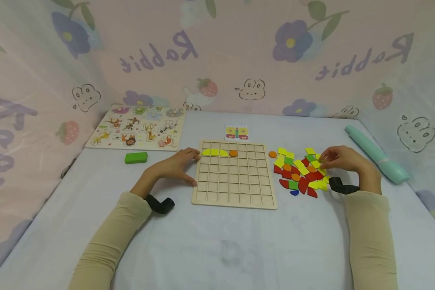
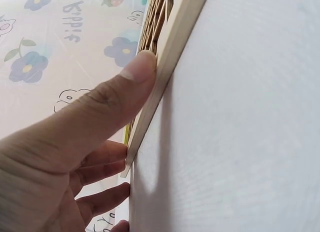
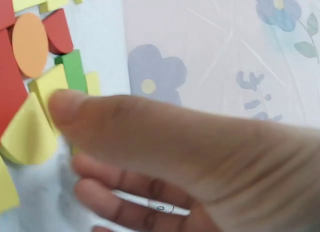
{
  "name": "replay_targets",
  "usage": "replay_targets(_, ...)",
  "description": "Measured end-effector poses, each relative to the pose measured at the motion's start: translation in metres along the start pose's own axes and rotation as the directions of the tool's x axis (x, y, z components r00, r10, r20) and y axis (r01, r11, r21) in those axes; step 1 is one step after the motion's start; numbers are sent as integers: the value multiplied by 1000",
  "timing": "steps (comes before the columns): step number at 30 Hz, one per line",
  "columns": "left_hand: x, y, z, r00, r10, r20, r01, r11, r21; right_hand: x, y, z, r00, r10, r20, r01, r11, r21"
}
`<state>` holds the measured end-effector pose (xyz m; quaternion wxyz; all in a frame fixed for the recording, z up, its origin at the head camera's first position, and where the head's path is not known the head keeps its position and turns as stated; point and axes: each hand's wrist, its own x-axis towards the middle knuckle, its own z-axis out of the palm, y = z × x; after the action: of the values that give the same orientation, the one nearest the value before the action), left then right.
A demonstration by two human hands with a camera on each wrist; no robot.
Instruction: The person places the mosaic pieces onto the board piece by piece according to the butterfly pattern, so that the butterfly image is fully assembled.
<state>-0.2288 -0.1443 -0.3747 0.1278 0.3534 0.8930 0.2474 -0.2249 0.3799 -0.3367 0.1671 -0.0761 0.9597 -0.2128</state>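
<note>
A wooden grid board [image 1: 217, 197] lies on the table, with yellow pieces [image 1: 214, 152] and an orange disc [image 1: 233, 153] in its upper row. My left hand [image 1: 174, 165] touches the board's left edge with spread fingers; in the left wrist view the thumb [image 2: 140, 72] rests against the board's side. At the pile of coloured pieces, my right hand [image 1: 342, 158] reaches over the right side. Its thumb tip [image 3: 67, 107] overlaps a yellow piece [image 3: 55, 79] in the right wrist view, while the other fingers stay loosely bent below, apart from the thumb.
A small picture card [image 1: 237, 133] with a butterfly pattern lies behind the board. An animal puzzle board [image 1: 141, 131] is at the back left, with a green block [image 1: 135, 158] in front of it. A long turquoise object [image 1: 377, 155] lies at the right.
</note>
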Motion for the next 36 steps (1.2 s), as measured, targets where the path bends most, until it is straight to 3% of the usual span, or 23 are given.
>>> replay_targets(4,-1,0,0,1000,-1,-3,1,1000,4,0,1,0,995,38,92,-38,999,6)
replay_targets(7,-2,1,-1,1000,0,-2,0,1000,-5,1,1,3,992,44,115,-46,999,15)
replay_targets(17,-2,0,0,1000,-5,8,5,1000,-1,2,0,7,999,12,46,-12,1000,0)
replay_targets(29,-2,1,0,1000,10,-2,-10,1000,-5,0,6,6,994,102,-40,-103,994,-30)
replay_targets(36,-1,1,0,1000,4,-2,-4,1000,-4,2,10,5,994,84,-65,-84,996,-12)
